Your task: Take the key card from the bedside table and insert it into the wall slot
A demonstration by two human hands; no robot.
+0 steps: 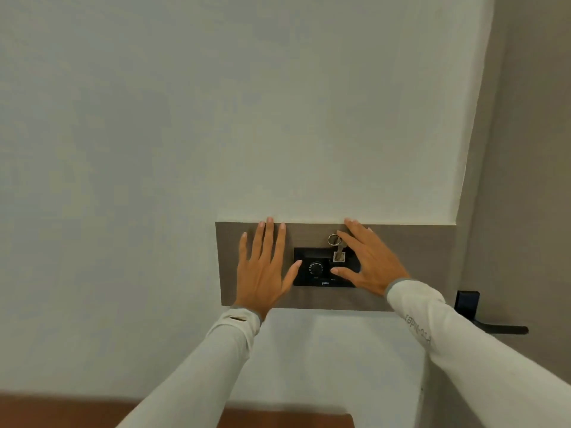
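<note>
From where I sit, the task looks to be at its last step: the key card already stands in the wall slot, at the top right of the black control panel, with its key ring sticking up above it against the grey-brown wall plate. Whether the card is pushed fully home I cannot tell from this view

Going left to right: my left hand lies flat on the wall plate just left of the panel, fingers spread wide and straight, the thumb tip reaching to the panel's left edge. It holds nothing (it reads to me as a steadying hand, no more)

Then the panel with its round dial, and the card beside the dial on the right

My right hand is at the panel's right side, spread open as well, its forefinger lying beside the ring and its thumb resting low on the panel. It grips nothing that I can see; the card stands by itself

What I judge is left: make sure the card is seated, pressing it down with a fingertip if it sits proud, then take both hands off without snagging the ring. Far right, a dark door handle plays no part
</note>
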